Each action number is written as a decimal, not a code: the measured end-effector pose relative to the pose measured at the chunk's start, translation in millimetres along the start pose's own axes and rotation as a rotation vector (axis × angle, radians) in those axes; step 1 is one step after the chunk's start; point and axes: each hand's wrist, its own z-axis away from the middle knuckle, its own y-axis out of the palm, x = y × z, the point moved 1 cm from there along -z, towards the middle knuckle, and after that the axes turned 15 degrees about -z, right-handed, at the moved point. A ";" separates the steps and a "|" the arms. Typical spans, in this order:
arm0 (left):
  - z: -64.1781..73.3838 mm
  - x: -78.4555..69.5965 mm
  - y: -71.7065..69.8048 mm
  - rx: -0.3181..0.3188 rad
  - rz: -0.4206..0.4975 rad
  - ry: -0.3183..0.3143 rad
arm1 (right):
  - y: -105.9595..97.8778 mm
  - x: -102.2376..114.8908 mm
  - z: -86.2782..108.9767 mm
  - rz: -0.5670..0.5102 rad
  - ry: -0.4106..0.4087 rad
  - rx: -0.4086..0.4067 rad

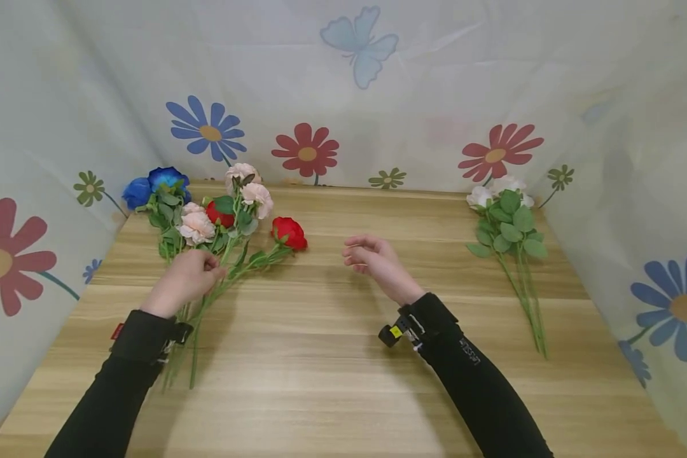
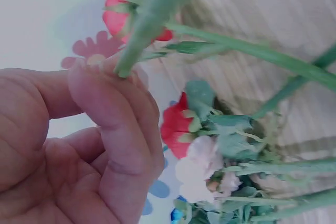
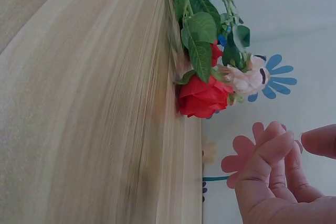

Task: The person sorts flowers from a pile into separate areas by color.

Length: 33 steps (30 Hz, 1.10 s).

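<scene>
My left hand (image 1: 180, 283) pinches a green stem (image 2: 155, 17) between thumb and fingertips, over the left bunch of artificial flowers. Pale pink blooms (image 1: 256, 198) stand raised above that hand, at the upper end of the held stem. Around it lie a red rose (image 1: 289, 233), a second red bloom (image 1: 220, 215) partly covered by leaves, a lower pale pink flower (image 1: 196, 226) and blue flowers (image 1: 168, 181). Held over the middle of the table, my right hand (image 1: 380, 264) has loosely bent fingers and nothing in its grasp.
White flowers (image 1: 506, 186) with leafy stems lie at the right of the wooden table (image 1: 332, 381). A pale cloth (image 1: 423, 70) printed with flowers and a butterfly rises behind the table and at both sides. Dark sleeves and wrist cameras cover both forearms.
</scene>
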 end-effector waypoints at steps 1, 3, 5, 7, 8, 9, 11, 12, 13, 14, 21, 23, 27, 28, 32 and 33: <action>0.6 -1.9 -1.4 -0.010 -0.003 -0.001 | 0.3 0.0 0.3 0.002 -0.001 0.003; 1.9 -5.6 -3.9 -0.030 -0.014 -0.001 | 0.6 -0.4 1.0 0.001 0.002 0.005; 3.6 -9.2 -5.9 -0.041 -0.016 -0.003 | 0.5 -1.3 1.5 0.000 0.002 0.009; 4.9 -12.6 -7.0 -0.052 -0.017 -0.002 | 1.0 -1.9 2.6 -0.002 0.007 0.010; 5.5 -14.2 -7.4 -0.058 -0.016 0.000 | 1.3 -2.2 3.1 -0.006 0.011 0.008; 5.8 -15.7 -7.6 -0.064 -0.016 0.000 | 1.8 -2.4 3.7 -0.006 0.013 0.008; 6.1 -18.8 -8.2 -0.079 -0.021 0.003 | 3.0 -2.6 4.8 -0.005 0.017 0.005; 5.9 -20.2 -8.5 -0.088 -0.022 0.006 | 3.8 -2.3 5.3 -0.003 0.017 0.005; 5.6 -22.1 -8.8 -0.097 -0.021 0.012 | 4.4 -2.3 5.6 -0.003 0.018 0.005; 5.1 -23.9 -9.2 -0.105 -0.021 0.014 | 4.9 -2.1 5.9 -0.001 0.019 0.004; -2.0 -37.8 -9.8 -0.174 0.009 0.038 | 7.3 -1.5 6.6 0.022 0.016 0.008; -4.6 -41.7 -9.0 -0.178 0.048 0.050 | 7.4 -1.8 7.1 0.028 0.016 0.011; -10.4 -49.7 -4.6 -0.180 0.128 0.080 | 7.2 -3.8 8.9 0.037 0.016 0.024; -11.8 -52.2 -3.2 -0.178 0.151 0.087 | 7.2 -4.7 9.4 0.037 0.014 0.030; -18.3 -63.5 3.3 -0.168 0.245 0.104 | 8.5 -8.1 13.1 0.041 0.004 0.062; -20.0 -66.6 4.9 -0.163 0.268 0.104 | 9.1 -9.0 14.6 0.046 0.001 0.074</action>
